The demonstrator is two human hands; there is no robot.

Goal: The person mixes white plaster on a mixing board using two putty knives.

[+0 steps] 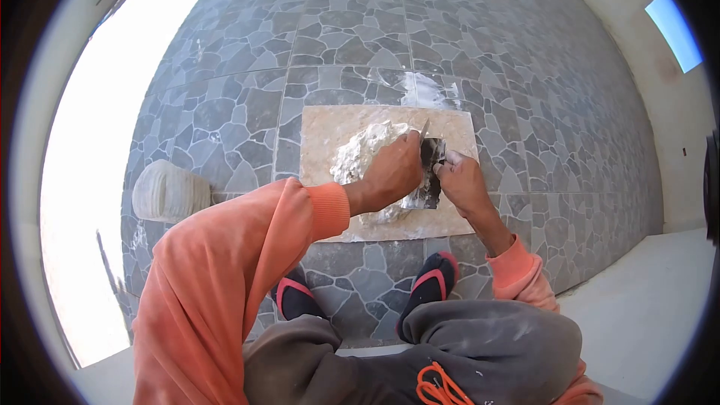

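My left hand (395, 170) is closed around a tool of which only a thin blade tip shows above the fingers; its handle is hidden. My right hand (459, 180) grips a dark, flat rectangular metal blade (431, 172), smeared with white, beside my left hand. Both hands are over a beige board (319, 127) lying on the floor. A lumpy heap of white paste (367, 142) sits on the board, partly covered by my left hand and forearm.
Grey stone-patterned tiles (352, 30) surround the board. A whitish rounded container (171, 191) lies at the left. White residue (427, 91) marks the floor behind the board. My feet in dark socks and red-strapped sandals are in front of it. A wall (637, 67) stands at the right.
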